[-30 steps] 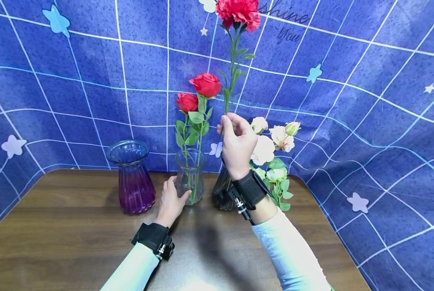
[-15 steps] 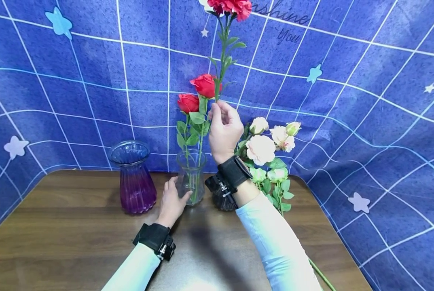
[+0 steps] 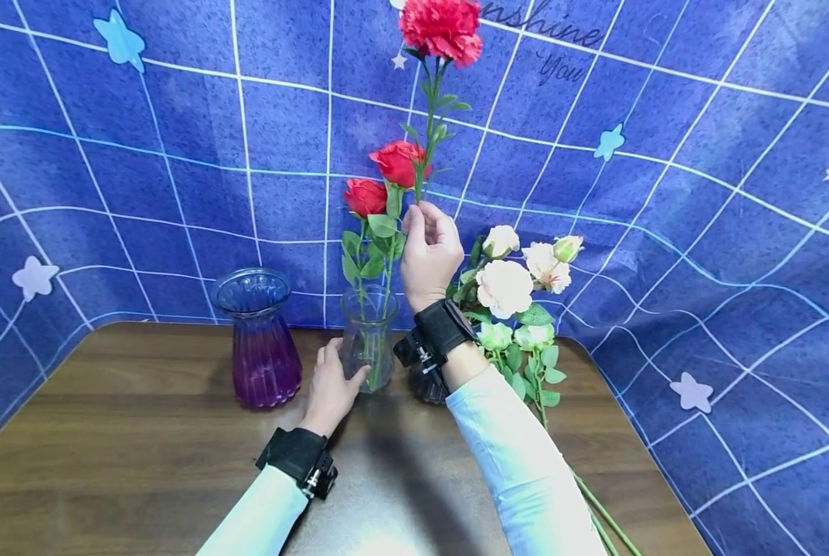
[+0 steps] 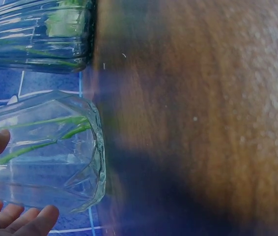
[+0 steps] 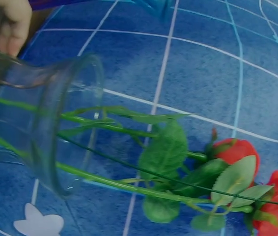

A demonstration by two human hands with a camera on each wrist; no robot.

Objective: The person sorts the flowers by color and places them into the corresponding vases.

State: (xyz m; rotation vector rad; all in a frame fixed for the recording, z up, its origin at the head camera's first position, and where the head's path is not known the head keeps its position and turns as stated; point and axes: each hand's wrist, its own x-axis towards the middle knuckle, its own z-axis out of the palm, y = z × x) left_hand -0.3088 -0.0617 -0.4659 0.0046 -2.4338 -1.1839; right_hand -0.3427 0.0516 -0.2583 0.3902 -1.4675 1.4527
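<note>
In the head view, my left hand (image 3: 332, 390) holds the lower side of a clear glass vase (image 3: 367, 363), thumb and fingers on opposite sides. Two red roses (image 3: 365, 198) with green leaves stand in this vase. My right hand (image 3: 431, 251) pinches the stem of a red carnation (image 3: 442, 31) between thumb and fingertips, high beside the roses. The bloom points upward. In the right wrist view, the carnation's thin dark stem (image 5: 129, 161) runs down past the rose leaves into the mouth of the clear vase (image 5: 97, 73).
A blue-to-purple glass vase (image 3: 264, 355) stands left on the wooden table (image 3: 143, 463). Behind my right wrist is a dark ribbed vase (image 3: 428, 384), partly hidden. Pale pink roses (image 3: 504, 288) lie at the right, long stems toward the front. A blue patterned cloth (image 3: 178, 154) hangs behind.
My right hand has moved left with the carnation, from in front of the dark vase to beside the red roses. My left hand has stayed on the clear vase.
</note>
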